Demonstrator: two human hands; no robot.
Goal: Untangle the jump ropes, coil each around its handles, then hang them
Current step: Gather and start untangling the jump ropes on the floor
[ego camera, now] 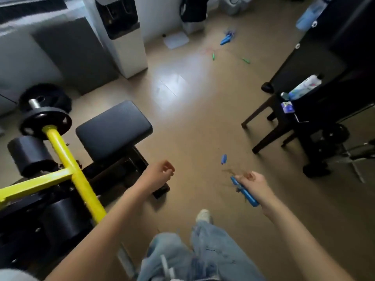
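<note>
Two bare forearms reach out over a tan floor [203, 122]. The right hand [254, 180] has its fingers curled round a blue jump-rope handle [244, 192], which slants down toward the person. A second blue handle [223, 159] shows just beyond that hand, blurred; whether it hangs in the air or lies on the floor I cannot tell, and the thin rope between the two is only a faint brownish smear. The left hand [162, 172] is curled into a loose fist with nothing visible in it.

Farther off on the floor lie more ropes: a blue bundle of handles [227, 38] near the far wall, and two green handles [213, 56] [246, 60] apart from each other, with a faint reddish cord near the first.

A weight bench with a yellow frame [60, 151] and dark pad [114, 128] stands at the left, a dark wooden stool [269, 122] at the right. Light jeans [213, 250] and a pale shoe [204, 216] show below.
</note>
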